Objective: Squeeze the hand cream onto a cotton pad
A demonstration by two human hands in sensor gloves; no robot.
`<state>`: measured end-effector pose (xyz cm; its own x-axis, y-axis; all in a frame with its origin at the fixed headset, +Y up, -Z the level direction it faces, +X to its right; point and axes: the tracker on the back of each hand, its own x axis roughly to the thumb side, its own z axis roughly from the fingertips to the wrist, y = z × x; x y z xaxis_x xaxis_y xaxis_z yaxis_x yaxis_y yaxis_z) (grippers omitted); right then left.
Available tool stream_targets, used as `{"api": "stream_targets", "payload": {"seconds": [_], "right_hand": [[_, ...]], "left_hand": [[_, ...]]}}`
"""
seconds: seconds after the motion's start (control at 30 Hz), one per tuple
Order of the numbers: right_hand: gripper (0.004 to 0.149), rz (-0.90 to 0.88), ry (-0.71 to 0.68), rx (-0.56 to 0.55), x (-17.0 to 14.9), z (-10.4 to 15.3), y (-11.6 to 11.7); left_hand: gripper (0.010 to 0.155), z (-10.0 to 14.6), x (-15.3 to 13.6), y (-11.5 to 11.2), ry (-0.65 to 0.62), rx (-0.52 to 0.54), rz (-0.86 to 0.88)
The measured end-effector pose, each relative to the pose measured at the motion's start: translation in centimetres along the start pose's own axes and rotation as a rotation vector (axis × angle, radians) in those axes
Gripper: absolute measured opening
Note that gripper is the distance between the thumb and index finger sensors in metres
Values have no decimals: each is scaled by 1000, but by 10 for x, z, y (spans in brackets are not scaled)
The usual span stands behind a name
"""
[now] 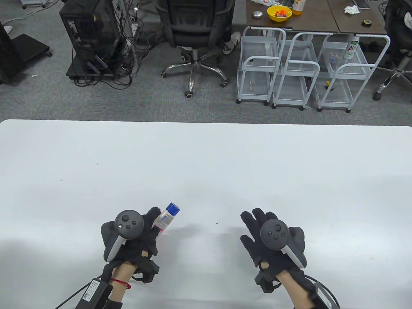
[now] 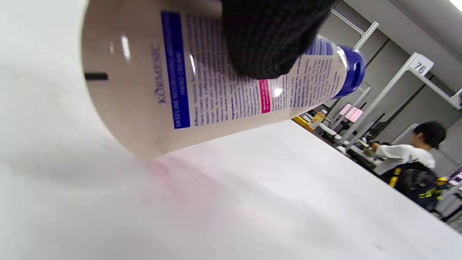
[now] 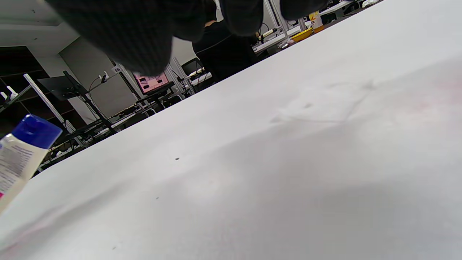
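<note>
1. My left hand holds the hand cream tube near the table's front edge; my fingers wrap over its printed side.
2. The tube's blue cap points away from me and to the right; its cap end is tilted up off the table.
3. My right hand holds nothing, fingers spread loosely, well apart from the tube.
</note>
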<state>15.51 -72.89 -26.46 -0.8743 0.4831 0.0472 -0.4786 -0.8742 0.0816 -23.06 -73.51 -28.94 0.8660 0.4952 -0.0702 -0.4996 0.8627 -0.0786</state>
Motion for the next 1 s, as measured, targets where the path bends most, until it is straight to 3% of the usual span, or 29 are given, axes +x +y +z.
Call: {"api": "stream_targets", "payload": {"seconds": [0.57,0.8,1.0], "right_hand": [[68,-30,45,-1,-14,-7,1],[68,-24,53,23,-16,-9,6],[68,-17,33,26,-12,-7,7]], "left_hand": [[62,-14,-16,-19,116,-9,-498],[63,-14,-18,-17,162,-12,-522],[63,-7,-13,-9,72,56,-388]]}}
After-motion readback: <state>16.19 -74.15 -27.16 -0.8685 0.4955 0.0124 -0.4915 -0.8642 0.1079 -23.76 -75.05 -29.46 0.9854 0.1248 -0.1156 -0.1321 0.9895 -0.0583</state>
